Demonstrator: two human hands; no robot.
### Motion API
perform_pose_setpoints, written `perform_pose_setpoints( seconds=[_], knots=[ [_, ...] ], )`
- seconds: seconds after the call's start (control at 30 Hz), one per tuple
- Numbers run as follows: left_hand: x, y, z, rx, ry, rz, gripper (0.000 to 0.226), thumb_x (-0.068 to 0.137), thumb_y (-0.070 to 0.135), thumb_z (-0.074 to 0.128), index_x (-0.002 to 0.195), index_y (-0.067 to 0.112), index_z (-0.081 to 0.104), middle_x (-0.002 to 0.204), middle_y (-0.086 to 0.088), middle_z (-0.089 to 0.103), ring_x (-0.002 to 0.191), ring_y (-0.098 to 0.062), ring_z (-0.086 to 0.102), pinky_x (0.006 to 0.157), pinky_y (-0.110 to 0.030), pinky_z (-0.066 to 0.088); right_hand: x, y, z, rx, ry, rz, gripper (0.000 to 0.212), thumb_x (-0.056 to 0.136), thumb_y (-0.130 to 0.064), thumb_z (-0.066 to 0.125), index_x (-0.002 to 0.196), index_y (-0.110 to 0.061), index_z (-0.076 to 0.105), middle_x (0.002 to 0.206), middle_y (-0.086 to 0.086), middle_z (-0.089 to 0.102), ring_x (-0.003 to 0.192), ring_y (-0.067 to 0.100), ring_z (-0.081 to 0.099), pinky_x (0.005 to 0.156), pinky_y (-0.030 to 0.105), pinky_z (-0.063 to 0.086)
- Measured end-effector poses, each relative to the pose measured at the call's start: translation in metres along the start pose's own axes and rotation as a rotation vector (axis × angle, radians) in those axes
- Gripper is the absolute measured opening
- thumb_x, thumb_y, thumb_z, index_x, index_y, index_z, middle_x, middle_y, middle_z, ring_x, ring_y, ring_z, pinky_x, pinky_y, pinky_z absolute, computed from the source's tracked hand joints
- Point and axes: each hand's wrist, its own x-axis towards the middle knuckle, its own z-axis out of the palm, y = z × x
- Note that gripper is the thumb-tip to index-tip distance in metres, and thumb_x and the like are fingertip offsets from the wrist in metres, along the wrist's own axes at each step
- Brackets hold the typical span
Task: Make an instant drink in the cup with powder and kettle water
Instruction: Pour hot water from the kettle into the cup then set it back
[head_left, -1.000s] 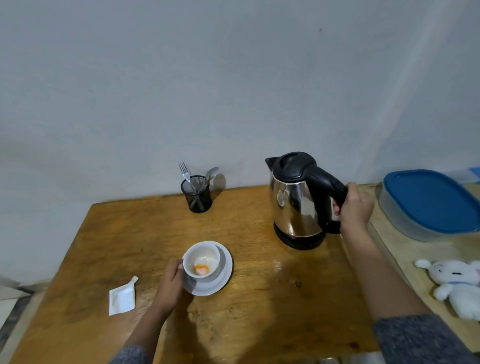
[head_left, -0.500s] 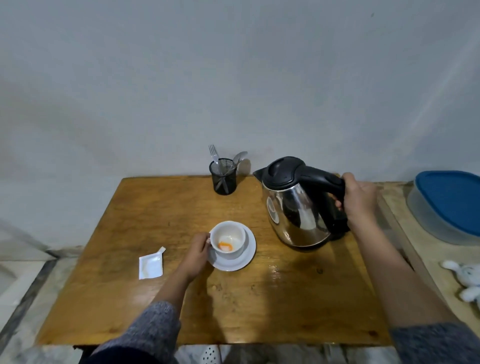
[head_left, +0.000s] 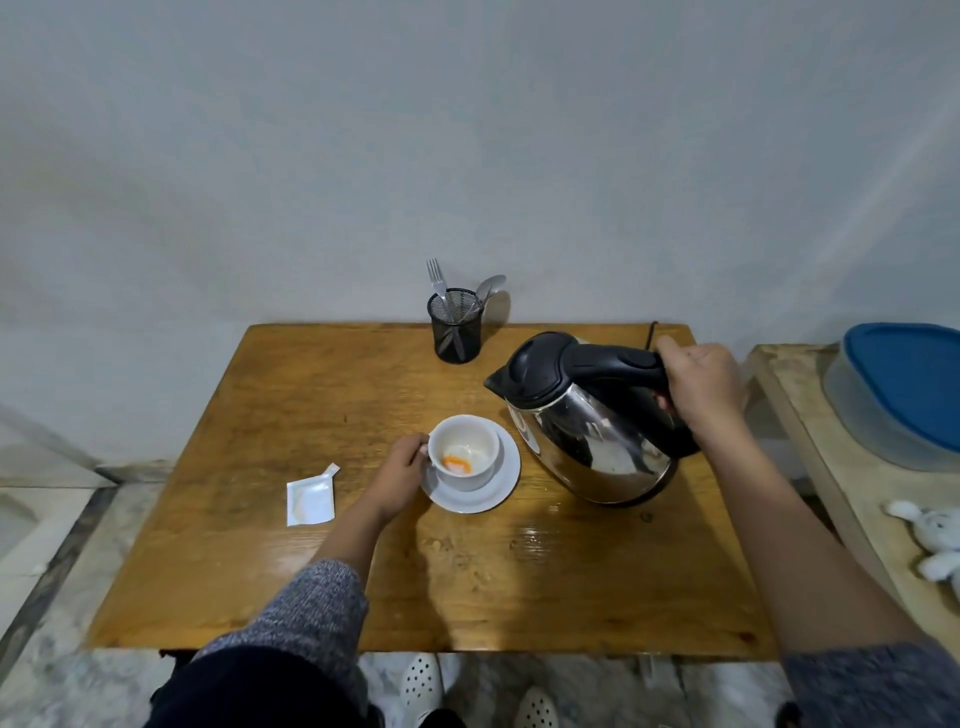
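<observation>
A white cup (head_left: 466, 451) with orange powder at its bottom stands on a white saucer (head_left: 485, 493) in the middle of the wooden table (head_left: 311, 395). My left hand (head_left: 401, 474) grips the cup at its left side. My right hand (head_left: 701, 384) is closed on the black handle of a steel kettle (head_left: 587, 426), which hangs tilted above the table, its spout pointing left, just right of and above the cup. No water is seen leaving the spout. An opened white sachet (head_left: 310, 500) lies flat left of my left hand.
A black mesh holder (head_left: 456, 326) with a fork and spoons stands at the table's back edge. To the right, a second surface carries a blue-lidded container (head_left: 904, 389) and a white plush toy (head_left: 935, 540). A grey wall rises behind.
My right hand has lifted the kettle and brought it left toward the cup, tilting it spout-down. My left hand has stayed on the cup. The camera has pulled back.
</observation>
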Motion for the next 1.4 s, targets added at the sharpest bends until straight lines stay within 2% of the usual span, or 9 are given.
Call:
perform_pose_setpoints(
  seconds=[0.2, 0.33, 0.47, 0.57, 0.73, 0.97, 1.23, 1.3, 1.4],
  knots=[
    [-0.002, 0.000, -0.001, 0.000, -0.009, -0.013, 0.018, 0.097, 0.014, 0.037, 0.100, 0.015, 0.055, 0.108, -0.013, 0.053, 0.100, -0.024, 0.049, 0.084, -0.032, 0.037, 0.001, -0.001, 0.001, -0.076, -0.032, -0.083, 0.049, 0.078, -0.036, 0.047, 0.037, -0.011, 0.047, 0.024, -0.002, 0.040, 0.041, 0.025, 0.040, 0.051, 0.030, 0.034],
    [-0.003, 0.000, -0.001, 0.009, -0.017, -0.014, 0.020, 0.098, 0.015, 0.036, 0.102, 0.013, 0.055, 0.110, -0.014, 0.053, 0.100, -0.023, 0.048, 0.083, -0.031, 0.036, 0.003, -0.005, 0.003, -0.101, -0.069, -0.123, 0.047, 0.077, -0.037, 0.047, 0.040, -0.008, 0.048, 0.037, 0.007, 0.042, 0.043, 0.025, 0.039, 0.053, 0.032, 0.034],
    [-0.002, 0.000, -0.001, 0.008, -0.012, -0.020, 0.025, 0.098, 0.015, 0.035, 0.108, 0.008, 0.057, 0.111, -0.015, 0.053, 0.101, -0.023, 0.048, 0.084, -0.031, 0.036, 0.003, -0.010, 0.003, -0.118, -0.098, -0.141, 0.050, 0.084, -0.026, 0.050, 0.037, -0.011, 0.043, 0.026, -0.004, 0.038, 0.041, 0.024, 0.037, 0.053, 0.030, 0.033],
    [-0.003, -0.001, -0.001, 0.009, -0.013, -0.029, 0.026, 0.098, 0.015, 0.035, 0.110, 0.007, 0.056, 0.112, -0.014, 0.053, 0.102, -0.023, 0.048, 0.085, -0.032, 0.037, 0.003, -0.011, 0.004, -0.125, -0.107, -0.141, 0.051, 0.084, -0.026, 0.050, 0.036, -0.012, 0.041, 0.023, -0.003, 0.036, 0.041, 0.024, 0.036, 0.053, 0.030, 0.033],
    [-0.001, -0.001, -0.002, 0.037, -0.030, -0.036, 0.026, 0.098, 0.017, 0.035, 0.110, 0.006, 0.056, 0.110, -0.013, 0.053, 0.101, -0.023, 0.048, 0.084, -0.032, 0.036, 0.003, -0.014, 0.006, -0.141, -0.114, -0.154, 0.049, 0.083, -0.026, 0.050, 0.038, -0.012, 0.040, 0.037, 0.005, 0.038, 0.043, 0.024, 0.035, 0.053, 0.031, 0.031],
    [0.000, 0.000, -0.006, 0.088, -0.060, -0.029, 0.025, 0.097, 0.018, 0.036, 0.109, 0.008, 0.056, 0.113, -0.017, 0.055, 0.105, -0.029, 0.050, 0.091, -0.039, 0.041, 0.002, -0.020, 0.007, -0.148, -0.113, -0.122, 0.049, 0.085, -0.025, 0.051, 0.038, -0.012, 0.039, 0.038, 0.005, 0.037, 0.042, 0.024, 0.033, 0.050, 0.029, 0.028],
    [0.001, -0.002, -0.009, 0.103, -0.084, -0.004, 0.025, 0.098, 0.020, 0.035, 0.110, 0.011, 0.055, 0.115, -0.014, 0.056, 0.105, -0.026, 0.051, 0.090, -0.036, 0.041, -0.001, -0.023, 0.011, -0.199, -0.076, -0.088, 0.049, 0.084, -0.027, 0.050, 0.039, -0.014, 0.036, 0.041, 0.004, 0.033, 0.045, 0.023, 0.032, 0.052, 0.030, 0.027],
    [0.002, -0.004, -0.010, 0.107, -0.094, 0.002, 0.026, 0.098, 0.021, 0.035, 0.111, 0.011, 0.055, 0.115, -0.013, 0.056, 0.105, -0.025, 0.051, 0.090, -0.035, 0.040, -0.003, -0.024, 0.012, -0.201, -0.073, -0.074, 0.048, 0.083, -0.027, 0.050, 0.039, -0.014, 0.036, 0.039, 0.002, 0.033, 0.045, 0.024, 0.032, 0.052, 0.030, 0.027],
    [0.003, -0.007, -0.010, 0.115, -0.106, -0.001, 0.025, 0.098, 0.023, 0.034, 0.111, 0.014, 0.054, 0.117, -0.013, 0.054, 0.107, -0.025, 0.050, 0.092, -0.037, 0.040, -0.005, -0.025, 0.011, -0.198, -0.066, -0.044, 0.047, 0.082, -0.028, 0.050, 0.039, -0.014, 0.037, 0.026, -0.003, 0.033, 0.041, 0.023, 0.031, 0.051, 0.030, 0.028]
  ],
)
